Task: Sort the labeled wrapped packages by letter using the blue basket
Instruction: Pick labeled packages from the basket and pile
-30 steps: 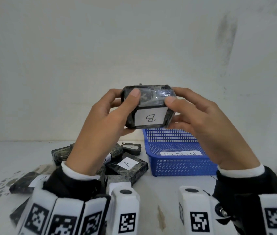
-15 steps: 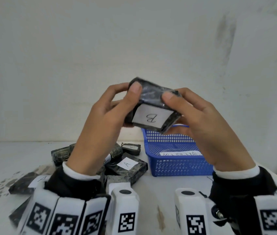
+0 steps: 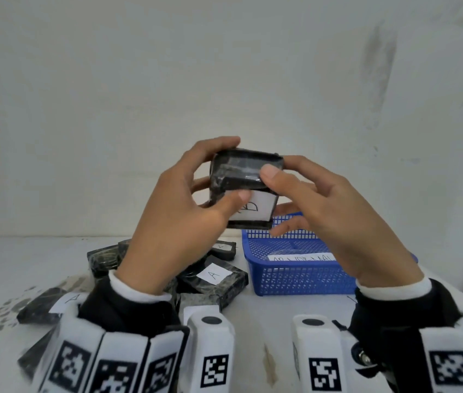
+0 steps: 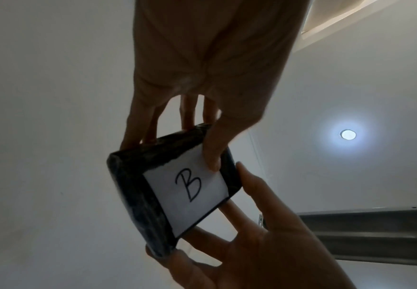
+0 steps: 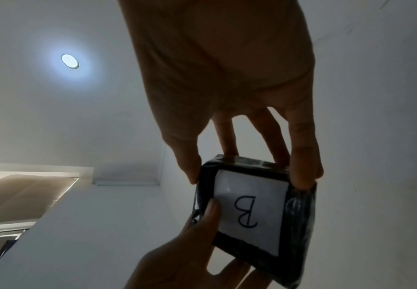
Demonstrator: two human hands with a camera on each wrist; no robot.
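Observation:
A dark wrapped package [image 3: 243,177] with a white label marked B [image 4: 189,190] is held in the air above the table, in front of the wall. My left hand [image 3: 184,219] grips its left side, thumb on the label. My right hand [image 3: 326,211] pinches its right side, thumb on the top face. Both wrist views show the same package [image 5: 254,213] between the two hands. The blue basket [image 3: 295,275] stands on the table just below and right of the package, with a white paper strip inside.
A heap of dark wrapped packages lies on the table under my left arm; one labelled A [image 3: 214,275] sits beside the basket, another [image 3: 54,303] lies at the far left. The stained white table [image 3: 11,259] ends at a wall close behind.
The package has been turned in both hands: its top face now tips toward me and the B label sits lower, partly under my left thumb. The hands stayed above the basket's left corner.

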